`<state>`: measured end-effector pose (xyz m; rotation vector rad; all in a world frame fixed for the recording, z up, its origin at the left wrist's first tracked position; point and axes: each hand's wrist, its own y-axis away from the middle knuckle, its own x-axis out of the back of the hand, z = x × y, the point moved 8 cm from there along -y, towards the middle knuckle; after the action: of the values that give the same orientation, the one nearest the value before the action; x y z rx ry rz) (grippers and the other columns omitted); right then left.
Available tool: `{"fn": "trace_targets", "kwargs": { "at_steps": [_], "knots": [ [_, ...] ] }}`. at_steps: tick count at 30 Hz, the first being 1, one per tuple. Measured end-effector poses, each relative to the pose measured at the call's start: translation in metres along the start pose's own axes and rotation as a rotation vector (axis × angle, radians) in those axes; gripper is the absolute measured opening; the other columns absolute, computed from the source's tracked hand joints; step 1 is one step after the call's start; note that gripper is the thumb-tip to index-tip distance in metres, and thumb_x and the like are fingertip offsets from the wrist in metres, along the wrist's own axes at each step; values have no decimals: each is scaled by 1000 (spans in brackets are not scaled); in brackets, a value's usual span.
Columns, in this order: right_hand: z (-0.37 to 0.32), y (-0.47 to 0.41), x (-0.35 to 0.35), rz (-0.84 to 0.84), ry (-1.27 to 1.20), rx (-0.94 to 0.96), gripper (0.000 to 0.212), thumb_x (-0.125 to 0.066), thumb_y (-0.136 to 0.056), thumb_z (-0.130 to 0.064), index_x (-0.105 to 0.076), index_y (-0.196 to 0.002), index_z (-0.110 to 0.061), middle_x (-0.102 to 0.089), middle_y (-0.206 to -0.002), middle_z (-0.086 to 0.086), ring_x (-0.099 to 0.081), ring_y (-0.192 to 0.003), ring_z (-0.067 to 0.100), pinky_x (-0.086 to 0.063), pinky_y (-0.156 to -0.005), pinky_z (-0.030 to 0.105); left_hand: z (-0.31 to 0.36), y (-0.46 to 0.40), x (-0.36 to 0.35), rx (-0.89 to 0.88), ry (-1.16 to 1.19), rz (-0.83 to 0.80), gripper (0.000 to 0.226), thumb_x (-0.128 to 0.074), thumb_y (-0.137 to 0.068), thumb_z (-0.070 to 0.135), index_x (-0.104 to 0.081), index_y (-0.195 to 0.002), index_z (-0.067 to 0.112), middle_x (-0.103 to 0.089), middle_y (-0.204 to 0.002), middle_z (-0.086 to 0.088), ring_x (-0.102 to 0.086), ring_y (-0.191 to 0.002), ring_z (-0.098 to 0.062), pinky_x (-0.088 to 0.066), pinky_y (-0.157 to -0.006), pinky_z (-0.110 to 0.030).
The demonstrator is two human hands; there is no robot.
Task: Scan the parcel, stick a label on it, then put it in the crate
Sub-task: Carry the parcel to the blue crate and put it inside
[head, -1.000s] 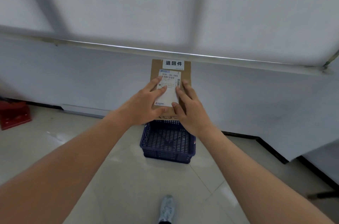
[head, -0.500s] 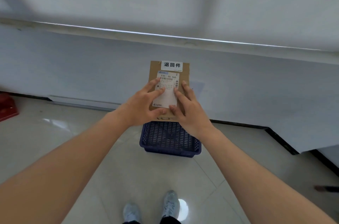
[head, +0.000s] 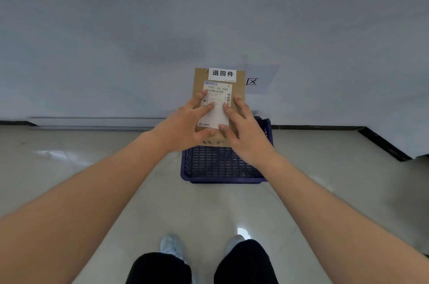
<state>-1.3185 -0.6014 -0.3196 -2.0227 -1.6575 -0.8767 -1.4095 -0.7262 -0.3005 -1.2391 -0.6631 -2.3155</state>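
Note:
A flat brown cardboard parcel (head: 239, 84) is held out in front of me over a dark blue slotted crate (head: 220, 167) on the floor. A white label with black characters (head: 222, 74) sits along its top edge, and a white shipping slip with barcodes (head: 217, 111) covers its middle. My left hand (head: 183, 125) grips the parcel's left side, fingers spread over the slip. My right hand (head: 246, 132) holds the right side, fingers on the slip's edge. The parcel's lower edge hides the crate's far part.
A pale wall (head: 116, 51) runs behind the crate, with a taped paper sign (head: 257, 80) just right of the parcel. A dark baseboard (head: 383, 142) angles toward me at the right. My shoes (head: 171, 246) and dark trousers stand on the glossy tiled floor (head: 69, 167).
The view has tilted down and drawn closer to the crate. My shoes and legs have come into view. Both hands keep the same hold on the parcel above the crate.

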Motion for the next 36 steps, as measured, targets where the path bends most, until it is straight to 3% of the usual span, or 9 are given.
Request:
{"fn": "trace_targets", "kwargs": {
  "at_steps": [6, 10, 15, 20, 23, 31, 36],
  "knots": [
    [88, -26, -85, -11, 104, 12, 62, -56, -108, -35, -37, -162, -13, -8, -174, -5, -22, -156, 23, -33, -123, 37, -73, -38, -104, -16, -5, -22, 82, -61, -96, 51, -26, -161, 15, 0, -171, 8, -20, -154, -23, -20, -117, -29],
    [144, -42, -138, -34, 180, 30, 61, -55, -108, -34, -38, -161, -10, -12, -175, 4, -26, -156, 30, -34, -125, 44, -118, -60, -176, -15, 12, -25, 82, -59, -95, 54, -26, -160, 15, 2, -170, 12, -23, -152, -24, -27, -118, -36],
    [202, -56, -200, -108, 244, 45, 62, -53, -108, -36, -36, -162, -11, -12, -174, 7, -33, -153, 33, -38, -122, 46, -168, -74, -250, -5, 20, -28, 83, -58, -95, 55, -27, -160, 14, 0, -169, 11, -29, -149, -24, -27, -115, -30],
    [242, -66, -240, -145, 266, 37, 62, -55, -107, -38, -37, -162, -13, -12, -174, 6, -39, -150, 32, -40, -119, 43, -200, -88, -299, -17, 9, -42, 83, -58, -95, 55, -27, -159, 13, -1, -168, 11, -30, -149, -26, -34, -119, -44],
    [266, -73, -258, -166, 273, 23, 66, -58, -105, -41, -36, -162, -16, -10, -174, 2, -40, -148, 30, -41, -116, 43, -216, -98, -326, -11, 26, -45, 82, -61, -95, 51, -28, -159, 12, -3, -168, 9, -33, -147, -26, -33, -116, -36],
    [331, -107, -318, -246, 288, -19, 74, -65, -102, -42, -33, -163, -16, -8, -174, 3, -33, -152, 34, -33, -122, 45, -265, -130, -397, 41, 60, -117, 87, -62, -96, 48, -18, -161, 10, 3, -166, 14, -29, -147, -26, -35, -118, -36],
    [375, -127, -354, -337, 271, -34, 88, -73, -97, -38, -24, -165, -9, 0, -175, 6, -16, -160, 29, -15, -123, 28, -292, -146, -437, 69, 39, -177, 90, -61, -97, 45, -11, -161, 6, 8, -167, 7, -35, -143, -26, -36, -117, -34]
  ]
}}
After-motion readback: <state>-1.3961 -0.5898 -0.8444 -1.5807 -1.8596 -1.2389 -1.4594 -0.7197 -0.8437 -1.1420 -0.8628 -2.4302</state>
